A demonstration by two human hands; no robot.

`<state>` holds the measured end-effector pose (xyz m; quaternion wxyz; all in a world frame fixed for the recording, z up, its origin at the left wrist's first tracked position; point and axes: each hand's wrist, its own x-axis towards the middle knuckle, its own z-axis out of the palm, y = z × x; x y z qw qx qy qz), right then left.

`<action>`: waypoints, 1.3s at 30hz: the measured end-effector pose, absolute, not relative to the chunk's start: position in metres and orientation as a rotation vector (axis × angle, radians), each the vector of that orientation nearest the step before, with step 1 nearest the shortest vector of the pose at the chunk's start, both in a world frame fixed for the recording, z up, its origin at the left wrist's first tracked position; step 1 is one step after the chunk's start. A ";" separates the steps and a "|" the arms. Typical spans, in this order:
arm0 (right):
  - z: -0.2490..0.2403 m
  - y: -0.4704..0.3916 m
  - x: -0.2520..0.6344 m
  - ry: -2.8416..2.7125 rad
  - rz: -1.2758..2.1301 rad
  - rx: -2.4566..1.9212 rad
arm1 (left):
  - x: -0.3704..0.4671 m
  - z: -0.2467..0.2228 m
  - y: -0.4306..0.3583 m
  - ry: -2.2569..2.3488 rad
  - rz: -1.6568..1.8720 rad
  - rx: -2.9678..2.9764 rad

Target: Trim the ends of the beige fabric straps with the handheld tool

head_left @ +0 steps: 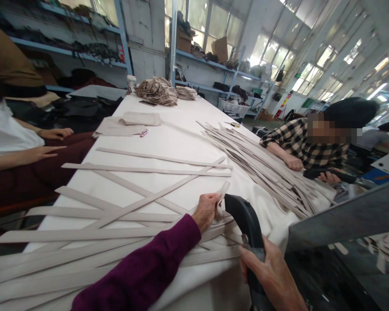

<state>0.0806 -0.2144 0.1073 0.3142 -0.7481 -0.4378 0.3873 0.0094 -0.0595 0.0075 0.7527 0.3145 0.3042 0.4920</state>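
Across the white table [178, 136], my left hand [206, 210] pinches a flat pale-beige strip [224, 188]; my right hand [274, 264] grips a curved black tool [246, 214]. I'd steady both.

Left arm [142, 265] stretched forward from lower left, left hand [207, 211] pinching, fingers bent. Right hand [274, 265] closer in, fingers curled in a grip, wrist bare.

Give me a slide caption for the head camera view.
Left hand pinches a beige strip; right hand grips a black curved tool at a white table.
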 end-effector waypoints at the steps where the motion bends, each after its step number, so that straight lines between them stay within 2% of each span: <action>1: 0.106 -0.212 0.078 -1.152 1.027 -1.965 | 0.009 0.008 -0.060 0.648 1.069 0.704; 14: 0.098 -0.180 0.087 -1.158 0.932 -1.937 | 0.003 0.022 -0.067 0.436 0.977 0.823; 31: 0.110 -0.183 0.099 -1.171 1.016 -1.967 | -0.002 0.026 -0.058 0.466 0.863 0.741; 39: 0.112 -0.167 0.124 -1.154 0.810 -1.927 | -0.007 0.033 -0.063 0.390 0.755 0.801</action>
